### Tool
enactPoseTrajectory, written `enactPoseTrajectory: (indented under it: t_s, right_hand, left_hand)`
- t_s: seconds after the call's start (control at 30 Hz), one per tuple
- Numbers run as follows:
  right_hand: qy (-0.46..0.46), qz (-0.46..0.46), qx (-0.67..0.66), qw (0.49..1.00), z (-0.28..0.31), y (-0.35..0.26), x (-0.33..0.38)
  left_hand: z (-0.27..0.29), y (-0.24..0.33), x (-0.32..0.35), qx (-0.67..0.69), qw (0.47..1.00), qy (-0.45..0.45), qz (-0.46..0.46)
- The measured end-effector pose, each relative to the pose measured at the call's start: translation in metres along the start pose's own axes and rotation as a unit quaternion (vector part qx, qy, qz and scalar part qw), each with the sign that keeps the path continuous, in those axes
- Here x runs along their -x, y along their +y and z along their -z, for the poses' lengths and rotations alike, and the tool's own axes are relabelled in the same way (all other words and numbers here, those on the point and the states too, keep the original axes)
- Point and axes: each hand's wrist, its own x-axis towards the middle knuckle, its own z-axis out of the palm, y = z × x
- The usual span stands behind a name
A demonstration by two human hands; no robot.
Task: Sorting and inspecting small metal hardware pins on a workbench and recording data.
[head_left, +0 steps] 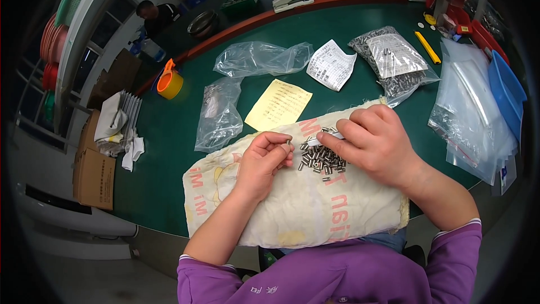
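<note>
Between the fingertips and thumb of my left hand is pinched a small metal cylinder, held upright just left of a pile. My right hand is closed on a slim white tool, mostly covered by my fingers, so its kind cannot be made out. Its tip points left, toward my left hand. Below and between the hands lies the pile of small metal cylinders, some tipped in different directions. They rest on a cream cloth with red printing, spread over the table's near edge.
Beyond the cloth lie a yellow note, a white paper and a clear bag. A full bag of metal parts and a yellow stick-like tool sit farther right. Plastic bags and a blue tray flank the right edge; an orange cup stands left.
</note>
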Motion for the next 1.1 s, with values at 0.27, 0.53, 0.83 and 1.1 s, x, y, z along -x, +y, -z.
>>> enactPoseTrajectory:
  t_s: [0.27,0.53,0.83,1.1]
  right_hand:
    - [-0.033,-0.093,-0.112,0.989,-0.0002,-0.0016,-0.0014]
    - [-0.076,-0.161,-0.197,0.964,-0.0045,-0.0039,0.0042]
    - [-0.074,-0.135,-0.183,0.971,-0.0036,-0.0059,0.0025]
    - [-0.078,-0.135,-0.185,0.97,-0.0053,-0.0072,0.0041]
  left_hand:
    - [0.0017,0.0029,-0.0008,0.082,0.997,-0.003,-0.016]
    - [-0.0002,0.0029,-0.0005,0.07,0.997,0.002,-0.027]
    - [-0.0014,0.0025,0.0006,0.068,0.997,0.002,-0.029]
    - [-0.0027,0.0011,0.0,0.044,0.999,0.003,-0.032]
